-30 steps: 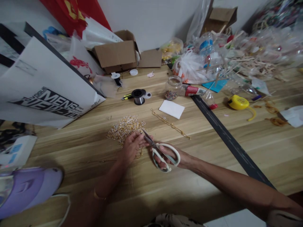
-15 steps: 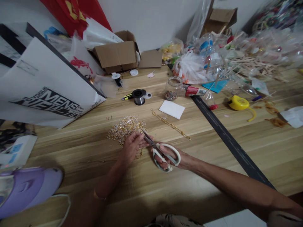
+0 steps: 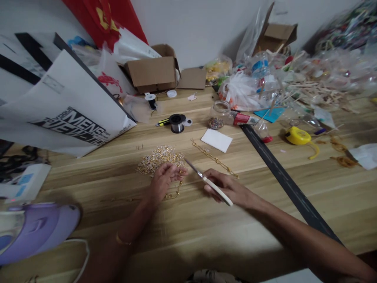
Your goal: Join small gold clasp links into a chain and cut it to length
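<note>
My right hand grips a pair of scissors with white handles, seen edge-on, blades pointing up and left. Its blades are clear of my left hand, whose fingers are pinched on the end of a gold beaded chain. The chain hangs down from these fingers and trails onto the wooden table. Just behind the left hand lies a heap of clear and gold beads. A second gold beaded chain is stretched out on the table beyond the scissors.
Behind the heap stand a wire spool and a jar of beads, with a white card nearby. A yellow tape measure lies to the right, a purple iron at left. A large paper bag stands behind.
My right hand has drawn the scissors away to the right from my left fingers and turned them edge-on. My left hand still pinches the chain. The whole view has shifted slightly.
</note>
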A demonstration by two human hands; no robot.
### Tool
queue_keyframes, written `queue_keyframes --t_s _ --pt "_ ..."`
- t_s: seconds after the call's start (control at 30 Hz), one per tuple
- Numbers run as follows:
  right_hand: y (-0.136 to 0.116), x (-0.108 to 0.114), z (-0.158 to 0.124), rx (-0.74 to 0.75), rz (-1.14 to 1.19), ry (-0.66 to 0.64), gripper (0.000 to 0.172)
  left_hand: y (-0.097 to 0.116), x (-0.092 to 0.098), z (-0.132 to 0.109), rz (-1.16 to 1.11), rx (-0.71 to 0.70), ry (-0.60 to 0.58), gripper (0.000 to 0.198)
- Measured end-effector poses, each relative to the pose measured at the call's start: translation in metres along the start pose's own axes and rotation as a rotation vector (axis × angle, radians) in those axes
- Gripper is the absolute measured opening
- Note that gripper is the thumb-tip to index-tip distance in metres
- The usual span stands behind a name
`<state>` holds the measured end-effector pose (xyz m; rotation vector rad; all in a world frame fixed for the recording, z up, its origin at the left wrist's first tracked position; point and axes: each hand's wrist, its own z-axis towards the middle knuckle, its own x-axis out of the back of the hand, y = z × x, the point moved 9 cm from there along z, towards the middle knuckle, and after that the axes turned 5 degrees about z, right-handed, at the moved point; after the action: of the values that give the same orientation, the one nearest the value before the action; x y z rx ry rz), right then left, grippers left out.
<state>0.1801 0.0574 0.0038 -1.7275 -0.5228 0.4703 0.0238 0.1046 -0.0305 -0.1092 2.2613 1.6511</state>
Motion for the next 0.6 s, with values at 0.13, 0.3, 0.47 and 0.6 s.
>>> queue_keyframes --t_s 0.13,0.3,0.47,0.6 --pt "-0.029 0.020 -0.016 0.008 -0.760 0.071 0.027 0.006 0.004 0.001 -0.001 -0.030 0.028 0.030" --pt "-0.013 0.003 -0.018 -0.071 -1.274 -0.001 0.017 0.007 0.005 0.002 -0.030 -0.053 0.011 0.025" --pt "-0.002 -0.016 -0.015 -0.061 -1.399 0.019 0.026 0.010 0.001 -0.001 -0.042 -0.059 -0.030 0.023" --pt "-0.017 -0.020 -0.021 -0.007 -1.377 -0.018 0.030 0.011 -0.003 -0.004 -0.063 -0.047 -0.060 0.021"
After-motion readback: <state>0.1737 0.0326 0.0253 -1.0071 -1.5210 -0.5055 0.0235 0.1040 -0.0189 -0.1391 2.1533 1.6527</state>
